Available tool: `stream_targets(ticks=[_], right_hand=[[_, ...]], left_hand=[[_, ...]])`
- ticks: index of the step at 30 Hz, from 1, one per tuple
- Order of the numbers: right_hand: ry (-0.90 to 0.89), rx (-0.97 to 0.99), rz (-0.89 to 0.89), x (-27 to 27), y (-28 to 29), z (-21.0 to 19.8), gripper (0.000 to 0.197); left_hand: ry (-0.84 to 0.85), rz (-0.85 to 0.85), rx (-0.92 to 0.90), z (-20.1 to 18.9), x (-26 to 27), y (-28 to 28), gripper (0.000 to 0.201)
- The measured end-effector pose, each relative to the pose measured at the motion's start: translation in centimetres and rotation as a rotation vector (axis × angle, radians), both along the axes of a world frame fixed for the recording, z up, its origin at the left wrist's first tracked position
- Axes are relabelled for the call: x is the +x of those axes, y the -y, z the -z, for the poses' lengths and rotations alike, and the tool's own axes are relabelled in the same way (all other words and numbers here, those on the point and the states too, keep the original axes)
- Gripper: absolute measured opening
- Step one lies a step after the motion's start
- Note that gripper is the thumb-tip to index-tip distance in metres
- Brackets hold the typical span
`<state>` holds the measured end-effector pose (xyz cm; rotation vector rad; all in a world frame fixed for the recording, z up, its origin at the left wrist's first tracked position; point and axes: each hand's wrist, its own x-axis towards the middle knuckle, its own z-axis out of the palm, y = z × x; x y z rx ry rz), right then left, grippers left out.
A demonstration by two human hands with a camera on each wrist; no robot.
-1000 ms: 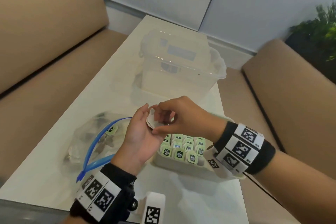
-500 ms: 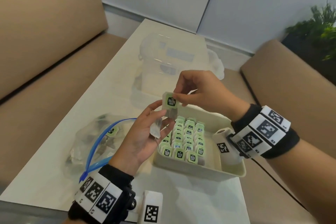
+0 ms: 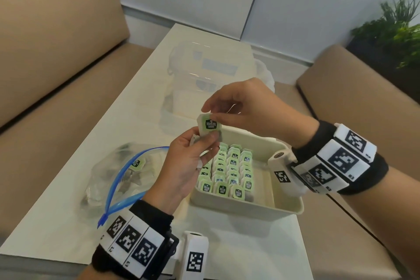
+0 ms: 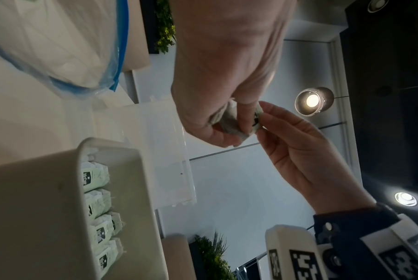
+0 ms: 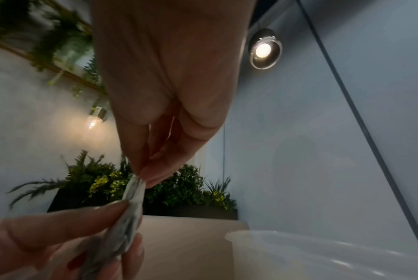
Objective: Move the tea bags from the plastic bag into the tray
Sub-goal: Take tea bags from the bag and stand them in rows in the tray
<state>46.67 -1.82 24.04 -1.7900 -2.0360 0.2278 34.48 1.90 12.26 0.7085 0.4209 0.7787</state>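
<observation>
A person's two hands met above a pale table [image 3: 127, 118], sharing one tea bag [image 3: 210, 125] held upright over the far-left corner of a cream tray [image 3: 247, 208]. The right hand [image 3: 254, 109] pinched the top edge of the bag's green label between thumb and forefinger. The left hand [image 3: 188, 166] gripped the lower part of the same bag with thumb and curled fingers; a little more white paper showed inside that hand, though whether it was a second bag could not be told. Seen from the left wrist, the left hand [image 4: 227, 66] and right hand [image 4: 298, 155] closed on the tea bag [image 4: 236, 121] from opposite sides. From the right wrist, the tea bag [image 5: 129, 217] hung edge-on below the pinching right hand [image 5: 169, 85].

Rows of green-labelled tea bags [image 3: 227, 173] stood upright in the left part of the tray; its right part was bare. Just left of the tray lay a clear plastic bag [image 3: 122, 177] with a blue zip edge, open, with more tea bags inside. A clear lidded box [image 3: 211, 75] sat farther back on the table. Both wrists wore black bands with square black-and-white markers.
</observation>
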Motion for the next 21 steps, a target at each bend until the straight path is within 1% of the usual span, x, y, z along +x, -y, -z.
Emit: stream_targets(ticks=[2,4,8,9,10,12,13,14,15,16,17,18,19,21], right_hand=[[0.069,0.004,-0.027,-0.4,0.0,-0.5,0.017],[0.098,-0.006,-0.045,-0.7,0.1,-0.8,0.017],[0.141,-0.051,-0.069,-0.8,0.1,-0.8,0.015],[0.148,-0.066,-0.064,-0.6,0.1,-0.8,0.013],[0.153,-0.081,-0.05,-0.4,0.2,-0.8,0.011],[0.176,-0.14,-0.009,0.4,0.6,-1.0,0.008],[0.193,-0.199,0.012,0.9,0.9,-1.0,0.008],[0.212,-0.281,0.037,1.6,1.2,-0.9,0.009],[0.23,-0.379,0.066,2.4,1.5,-0.6,0.01],[0.256,-0.481,0.1,3.2,1.8,0.1,0.01],[0.302,-0.576,0.13,4.1,2.0,1.1,0.008],[0.357,-0.653,0.149,4.9,2.1,2.2,0.007],[0.408,-0.723,0.164,5.7,2.2,3.6,0.01],[0.468,-0.864,0.179,7.1,2.4,6.4,0.017]], left_hand=[[0.007,0.0,0.012,-0.1,0.0,0.2,0.015],[0.016,0.0,0.009,-0.3,0.1,0.3,0.011],[0.016,0.002,0.013,-0.3,0.0,0.5,0.01],[0.008,0.008,0.002,-0.2,-0.1,0.4,0.013],[0.007,0.021,-0.021,-0.1,-0.2,0.3,0.024],[0.033,0.05,-0.128,0.2,-0.6,-0.1,0.063],[0.064,0.054,-0.222,0.3,-0.9,-0.3,0.076],[0.086,0.044,-0.317,0.5,-1.1,-0.6,0.078],[0.105,0.03,-0.397,0.7,-1.3,-1.0,0.07],[0.11,0.013,-0.451,0.8,-1.6,-1.2,0.057],[0.11,0.002,-0.476,0.9,-1.8,-1.4,0.047],[0.111,0.002,-0.479,1.1,-2.0,-1.6,0.043],[0.121,0.011,-0.474,1.4,-2.1,-1.9,0.044],[0.154,0.038,-0.456,1.8,-2.3,-2.2,0.06]])
